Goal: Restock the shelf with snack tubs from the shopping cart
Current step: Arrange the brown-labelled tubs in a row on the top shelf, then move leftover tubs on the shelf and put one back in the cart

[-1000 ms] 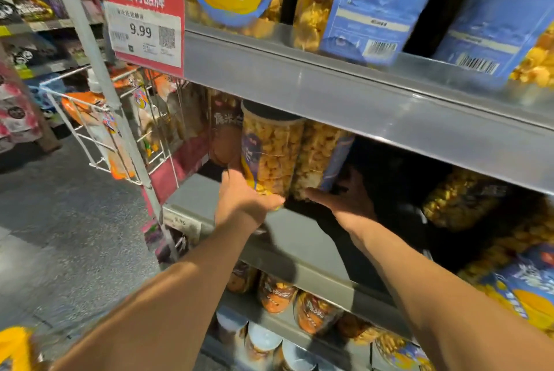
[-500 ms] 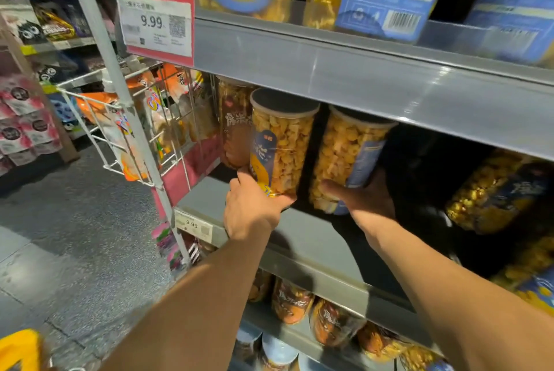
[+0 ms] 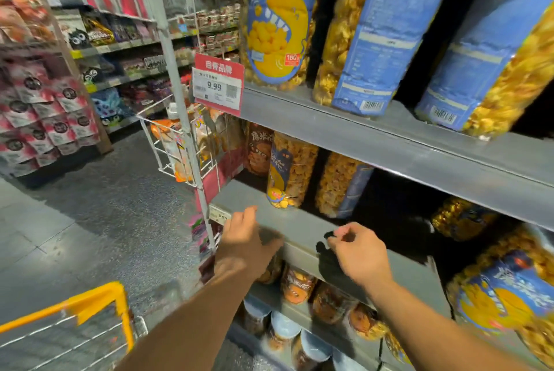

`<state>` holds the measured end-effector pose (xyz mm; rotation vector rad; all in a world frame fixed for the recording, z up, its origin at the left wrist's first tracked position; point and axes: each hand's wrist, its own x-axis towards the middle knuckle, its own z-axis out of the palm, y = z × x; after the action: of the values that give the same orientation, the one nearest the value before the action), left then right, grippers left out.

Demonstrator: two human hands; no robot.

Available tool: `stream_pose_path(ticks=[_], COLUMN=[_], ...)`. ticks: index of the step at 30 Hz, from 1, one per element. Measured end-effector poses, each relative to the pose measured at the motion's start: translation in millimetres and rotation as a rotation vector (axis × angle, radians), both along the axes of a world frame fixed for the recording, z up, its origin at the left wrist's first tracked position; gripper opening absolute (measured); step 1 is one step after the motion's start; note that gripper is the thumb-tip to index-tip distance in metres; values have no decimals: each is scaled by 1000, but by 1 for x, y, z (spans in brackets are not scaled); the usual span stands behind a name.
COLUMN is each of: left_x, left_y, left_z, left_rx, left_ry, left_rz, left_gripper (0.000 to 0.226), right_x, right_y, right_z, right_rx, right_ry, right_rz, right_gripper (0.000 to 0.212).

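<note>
Drawn back from the two snack tubs left standing side by side on the shelf, the left hand and right hand are seen with each grip slack and empty, so this pair is judged placed and the shopping cart is to be revisited.

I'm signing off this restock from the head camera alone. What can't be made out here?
All in the head view:
1. shopping cart: cut off by the bottom-left edge, so its contents are unseen.
2. Back of the middle shelf: deep shadow under the upper shelf hides any tubs there.
3. small price tag: too small and blurred to read reliably.
4. lower tubs: tops hidden by the shelf lip.
</note>
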<state>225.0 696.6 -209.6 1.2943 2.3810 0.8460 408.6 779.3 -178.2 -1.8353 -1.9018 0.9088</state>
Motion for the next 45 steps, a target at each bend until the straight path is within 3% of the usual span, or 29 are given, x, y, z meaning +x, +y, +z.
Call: stream_pose_path(ticks=[10, 17, 27, 33, 37, 40, 42, 45], left_x=[-6, -22, -101, -150, -168, -181, -190, -199], left_y=[-100, -209, -396, -511, -587, -635, -657, -673], left_z=[62, 53, 22, -28, -68, -87, -102, -125], left_rx=[-161, -260, -418, -523, -599, -638, -659, -665], left_ry=[16, 41, -88, -185, -262, -304, -369, -444], left_rz=[107, 218, 470, 611, 730, 835, 878, 901], left_gripper=[60, 72, 77, 76, 60, 67, 80, 90], right_x=[-14, -47, -162, -225, -259, -280, -289, -294], right_y=[-89, -172, -305, -405, -468, -510, -534, -568], right_z=[46, 48, 1, -48, -87, -116, -136, -168], right_rx=[-93, -52, -49, -187, -275, -393, -464, -548], right_ry=[-138, -138, -189, -233, -287, -367, -442, -564], right_rz=[335, 604, 844, 936, 1026, 1109, 1206, 1375], right_gripper=[7, 18, 29, 18, 21, 24, 31, 58])
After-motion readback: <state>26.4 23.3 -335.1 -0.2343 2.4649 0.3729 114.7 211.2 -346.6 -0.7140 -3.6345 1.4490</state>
